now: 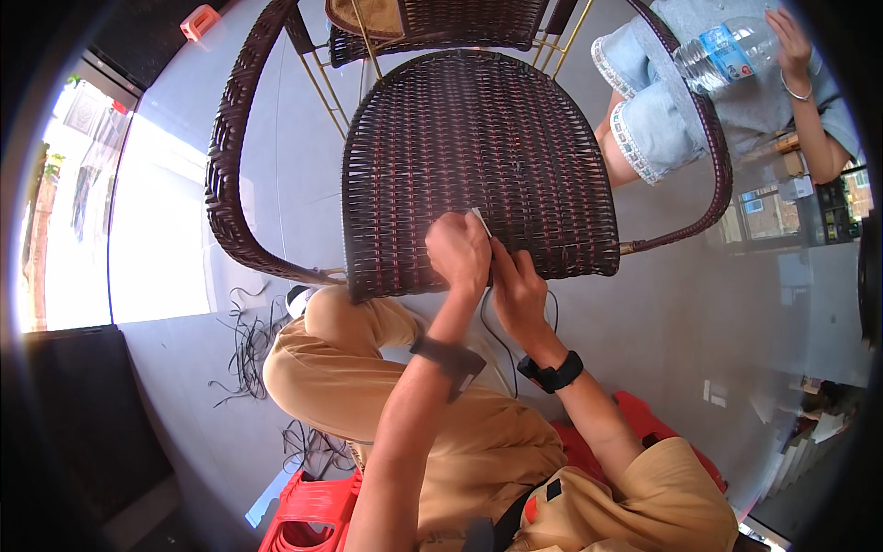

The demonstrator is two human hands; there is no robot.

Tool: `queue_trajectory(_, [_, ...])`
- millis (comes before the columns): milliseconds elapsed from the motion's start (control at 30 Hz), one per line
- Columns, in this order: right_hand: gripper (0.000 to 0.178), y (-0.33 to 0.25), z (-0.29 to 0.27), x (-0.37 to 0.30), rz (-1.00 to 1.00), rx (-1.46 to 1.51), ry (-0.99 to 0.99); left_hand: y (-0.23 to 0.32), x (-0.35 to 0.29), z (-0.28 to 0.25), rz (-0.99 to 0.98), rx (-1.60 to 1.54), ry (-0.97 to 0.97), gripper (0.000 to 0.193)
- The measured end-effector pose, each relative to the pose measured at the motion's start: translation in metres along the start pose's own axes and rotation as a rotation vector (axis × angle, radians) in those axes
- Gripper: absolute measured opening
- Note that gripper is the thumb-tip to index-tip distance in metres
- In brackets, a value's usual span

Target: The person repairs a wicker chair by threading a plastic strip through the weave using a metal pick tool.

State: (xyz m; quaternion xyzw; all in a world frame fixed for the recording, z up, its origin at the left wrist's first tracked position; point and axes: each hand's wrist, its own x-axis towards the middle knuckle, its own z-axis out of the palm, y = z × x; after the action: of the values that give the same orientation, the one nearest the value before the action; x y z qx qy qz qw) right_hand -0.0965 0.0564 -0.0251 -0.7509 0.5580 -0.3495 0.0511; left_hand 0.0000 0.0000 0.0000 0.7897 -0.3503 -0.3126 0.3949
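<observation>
Wicker seat (pixel 478 138) centre, ahead of person; weave spans frame, seemingly mostly done. Loose dark strand (pixel 503 345) below near edge, perhaps unfinished. Left hand (pixel 457 250) curled closed, pale sliver (pixel 482 221) beside it; right hand (pixel 521 296) fingers partly spread, grip unclear.

Strong daylight from the opening (pixel 78 202) at L blows out the nearby floor (pixel 166 230) to approx. white; from here the rest of the rm looks greyer & softer, w/ pale reflections over on the R. Woven seat (pixel 478 138) is fairly sharp, L wristband (pixel 448 365) a bit smeared. Straight lines bow twd the rim & corners go black.
</observation>
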Motion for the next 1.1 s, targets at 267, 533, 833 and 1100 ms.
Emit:
queue_trajectory(267, [0.034, -0.002, 0.009, 0.008, 0.047, 0.086, 0.024, 0.004, 0.012, -0.002, -0.005, -0.054, -0.029, 0.031])
queue_trajectory(533, [0.033, -0.010, -0.040, 0.030, 0.113, 0.131, -0.123, -0.010, 0.022, 0.005, -0.031, -0.046, -0.056, 0.031])
queue_trajectory(833, [0.030, 0.004, -0.032, 0.056, 0.075, 0.069, -0.262, -0.007, 0.021, 0.004, -0.050, -0.055, -0.063, 0.029])
queue_trajectory(1100, [0.027, 0.006, -0.038, 0.072, 0.055, 0.010, -0.402, -0.011, 0.023, 0.003, -0.040, -0.082, -0.077, 0.028])
